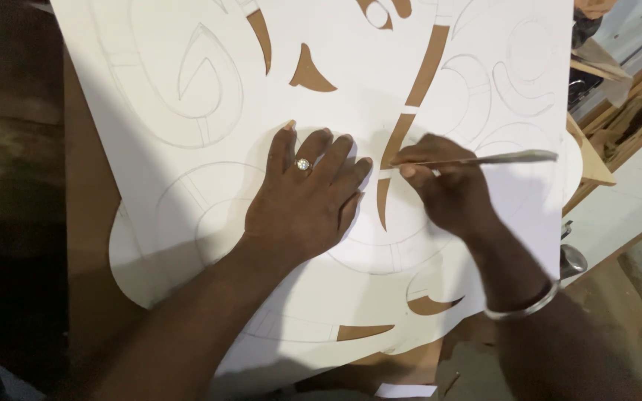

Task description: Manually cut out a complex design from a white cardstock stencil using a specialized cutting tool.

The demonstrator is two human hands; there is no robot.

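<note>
While the blade (484, 158) meets the white sheet (187, 89), both hands work at its middle.
The right hand (451, 189) grips the blade at a cut slit (397, 141); the left hand (306, 200), ringed, lies flat and spread on the sheet, over a brown board (87, 223).

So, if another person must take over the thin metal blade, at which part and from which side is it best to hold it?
Grip the free back end of the thin metal blade, coming from the right. That end sticks out bare past the right hand, lying almost flat above the white sheet. The tip sits under the fingers at the cut slot, close beside the left hand, so there is probably no room there.
</note>
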